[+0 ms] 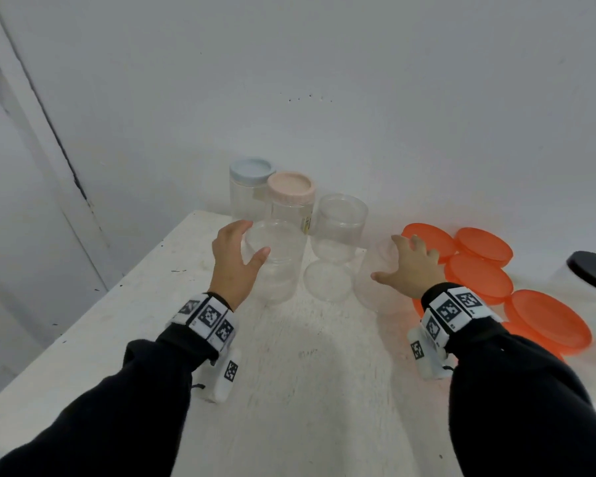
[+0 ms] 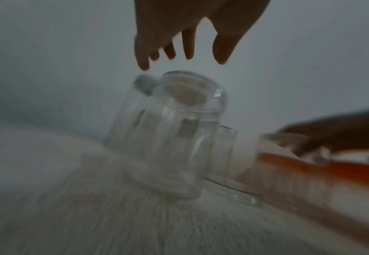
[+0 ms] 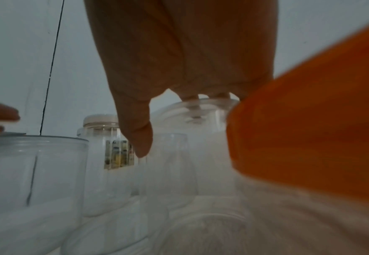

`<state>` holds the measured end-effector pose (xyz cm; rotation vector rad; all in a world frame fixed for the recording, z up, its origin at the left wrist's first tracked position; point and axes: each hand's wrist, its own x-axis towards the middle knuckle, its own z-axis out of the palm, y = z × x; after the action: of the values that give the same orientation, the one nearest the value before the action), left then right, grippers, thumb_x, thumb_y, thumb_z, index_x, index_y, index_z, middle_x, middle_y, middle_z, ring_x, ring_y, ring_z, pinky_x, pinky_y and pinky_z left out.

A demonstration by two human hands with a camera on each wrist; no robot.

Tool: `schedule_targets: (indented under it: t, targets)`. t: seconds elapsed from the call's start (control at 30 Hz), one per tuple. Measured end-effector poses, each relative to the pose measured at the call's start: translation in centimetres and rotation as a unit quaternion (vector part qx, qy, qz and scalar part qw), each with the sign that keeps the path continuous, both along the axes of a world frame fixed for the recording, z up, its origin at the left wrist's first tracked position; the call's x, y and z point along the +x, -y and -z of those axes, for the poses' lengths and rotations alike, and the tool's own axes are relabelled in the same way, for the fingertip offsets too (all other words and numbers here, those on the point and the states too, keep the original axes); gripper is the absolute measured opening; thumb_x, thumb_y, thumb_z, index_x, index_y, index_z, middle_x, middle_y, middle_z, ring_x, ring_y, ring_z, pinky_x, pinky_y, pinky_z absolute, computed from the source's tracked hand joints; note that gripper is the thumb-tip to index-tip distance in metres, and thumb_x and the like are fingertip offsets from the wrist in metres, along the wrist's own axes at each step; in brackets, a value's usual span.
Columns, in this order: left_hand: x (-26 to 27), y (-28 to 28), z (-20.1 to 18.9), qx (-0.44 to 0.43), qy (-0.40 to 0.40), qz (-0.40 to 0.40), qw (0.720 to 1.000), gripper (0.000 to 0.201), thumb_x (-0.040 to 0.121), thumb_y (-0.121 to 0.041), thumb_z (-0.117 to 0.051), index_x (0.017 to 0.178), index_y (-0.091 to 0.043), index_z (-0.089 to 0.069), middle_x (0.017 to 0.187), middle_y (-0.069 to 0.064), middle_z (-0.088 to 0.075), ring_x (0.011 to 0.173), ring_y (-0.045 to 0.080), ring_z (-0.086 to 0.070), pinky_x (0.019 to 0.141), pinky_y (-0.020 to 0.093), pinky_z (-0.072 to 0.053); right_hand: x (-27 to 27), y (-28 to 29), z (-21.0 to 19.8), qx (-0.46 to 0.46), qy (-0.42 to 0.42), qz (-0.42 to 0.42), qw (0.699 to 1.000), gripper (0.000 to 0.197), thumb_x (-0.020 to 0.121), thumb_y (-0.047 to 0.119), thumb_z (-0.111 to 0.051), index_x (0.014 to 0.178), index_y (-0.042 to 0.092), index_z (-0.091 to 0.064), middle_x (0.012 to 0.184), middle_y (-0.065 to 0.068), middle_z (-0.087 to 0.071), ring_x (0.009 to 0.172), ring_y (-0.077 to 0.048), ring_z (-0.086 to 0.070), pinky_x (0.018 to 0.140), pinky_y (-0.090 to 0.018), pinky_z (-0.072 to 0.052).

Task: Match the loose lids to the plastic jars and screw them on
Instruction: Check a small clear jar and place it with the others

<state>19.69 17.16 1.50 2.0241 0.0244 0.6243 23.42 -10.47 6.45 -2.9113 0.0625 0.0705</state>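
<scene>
Several clear plastic jars stand on the white table. My left hand hovers open with spread fingers over the mouth of the front-left open jar; in the left wrist view the fingertips hang just above that jar, apart from it. My right hand lies spread over another open jar, fingertips on its far rim, thumb hanging free. Several orange lids lie just right of it. A third open jar stands behind, and a shallow clear piece lies between the hands.
Two lidded jars stand at the back by the wall, one with a blue lid, one with a pink lid. A black-lidded container is at the far right. The table's left edge runs close to my left arm.
</scene>
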Motion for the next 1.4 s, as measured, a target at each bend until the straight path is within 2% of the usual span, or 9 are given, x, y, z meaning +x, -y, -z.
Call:
schedule_targets:
  t: [0.13, 0.27, 0.4, 0.57, 0.73, 0.83, 0.97, 1.17, 1.4]
  targets:
    - [-2.0, 4.0, -2.2, 0.136, 0.153, 0.043, 0.978, 0.041, 0.084, -0.037, -0.053, 0.114, -0.010, -0.056, 0.130, 0.007, -0.041, 0.122, 0.009, -0.023, 0.107, 0.015, -0.014, 0.4, 0.2, -0.1, 0.037, 0.027, 0.005, 0.999, 0.090, 0.074, 0.043, -0.073, 0.145, 0.017, -0.025, 0.146, -0.013, -0.024, 0.128, -0.037, -0.024, 0.103, -0.043, -0.029]
    - [-1.1, 7.1, -1.8, 0.172, 0.113, 0.175, 0.963, 0.041, 0.082, -0.039, -0.051, 0.110, -0.010, -0.058, 0.122, 0.003, -0.049, 0.114, 0.004, -0.030, 0.099, 0.002, -0.015, 0.1, 0.4, -0.4, 0.073, 0.050, -0.002, 0.996, 0.100, 0.063, 0.043, -0.081, 0.143, 0.019, -0.027, 0.139, -0.013, -0.029, 0.125, -0.035, -0.027, 0.099, -0.043, -0.033]
    - [0.9, 8.1, -0.2, 0.172, 0.035, 0.190, 0.966, 0.035, 0.086, -0.026, -0.058, 0.114, -0.006, -0.054, 0.117, 0.007, -0.052, 0.112, 0.014, -0.038, 0.093, 0.014, -0.027, -0.8, 0.8, -1.7, 0.144, 0.099, -0.015, 0.984, 0.103, 0.060, 0.043, -0.083, 0.143, 0.025, -0.024, 0.133, -0.013, -0.027, 0.124, -0.034, -0.027, 0.100, -0.042, -0.032]
    - [2.1, 9.6, 0.7, 0.209, -0.025, 0.204, 0.956, 0.040, 0.088, -0.020, -0.061, 0.123, -0.005, -0.048, 0.127, 0.008, -0.046, 0.121, 0.021, -0.037, 0.092, 0.013, -0.022, -2.2, 2.1, -4.5, 0.145, 0.179, -0.047, 0.972, 0.108, 0.059, 0.040, -0.084, 0.145, 0.036, -0.019, 0.129, -0.015, -0.021, 0.115, -0.032, -0.026, 0.099, -0.039, -0.029]
    - [3.7, 10.8, 1.3, 0.307, -0.204, 0.223, 0.902, 0.060, 0.091, -0.031, -0.057, 0.140, -0.008, -0.031, 0.153, 0.009, -0.018, 0.141, 0.022, -0.015, 0.111, 0.029, -0.014, -3.4, 3.4, -5.5, 0.149, 0.212, -0.052, 0.965, 0.099, 0.056, 0.039, -0.084, 0.138, 0.037, -0.029, 0.125, -0.012, -0.021, 0.103, -0.024, -0.024, 0.094, -0.034, -0.028]
    - [4.1, 11.1, 2.0, 0.361, -0.283, 0.217, 0.861, 0.068, 0.092, -0.035, -0.054, 0.145, -0.007, -0.020, 0.156, 0.009, -0.010, 0.143, 0.023, -0.011, 0.115, 0.034, -0.015, -4.0, 3.9, -5.4, 0.152, 0.226, -0.052, 0.961, 0.099, 0.054, 0.042, -0.084, 0.137, 0.035, -0.030, 0.121, -0.009, -0.021, 0.102, -0.024, -0.027, 0.094, -0.033, -0.030]
    - [3.4, 11.1, 2.4, 0.429, -0.283, 0.211, 0.832, 0.071, 0.088, -0.041, -0.057, 0.144, -0.011, -0.024, 0.152, 0.008, -0.021, 0.139, 0.024, -0.020, 0.111, 0.040, -0.026, -4.4, 4.3, -5.2, 0.186, 0.232, -0.061, 0.953, 0.102, 0.053, 0.039, -0.085, 0.136, 0.029, -0.026, 0.120, -0.009, -0.022, 0.108, -0.033, -0.038, 0.097, -0.040, -0.040]
    - [1.5, 11.0, 1.8, 0.438, -0.263, 0.224, 0.830, 0.074, 0.082, -0.045, -0.064, 0.141, -0.017, -0.029, 0.140, 0.002, -0.032, 0.127, 0.022, -0.030, 0.099, 0.039, -0.038, -4.9, 4.3, -4.5, 0.248, 0.217, -0.072, 0.941, 0.102, 0.057, 0.010, -0.085, 0.134, 0.005, -0.018, 0.118, 0.000, -0.013, 0.109, -0.017, -0.025, 0.100, -0.033, -0.039]
    - [0.0, 11.2, 1.6, 0.437, -0.250, 0.240, 0.830, 0.088, 0.073, -0.051, -0.071, 0.143, -0.021, -0.027, 0.145, 0.005, -0.022, 0.132, 0.023, -0.023, 0.104, 0.041, -0.032, -6.5, 4.5, -4.5, 0.261, 0.174, -0.100, 0.944, 0.102, 0.056, 0.020, -0.086, 0.139, 0.026, -0.028, 0.126, -0.003, -0.025, 0.109, -0.019, -0.037, 0.087, -0.026, -0.038]
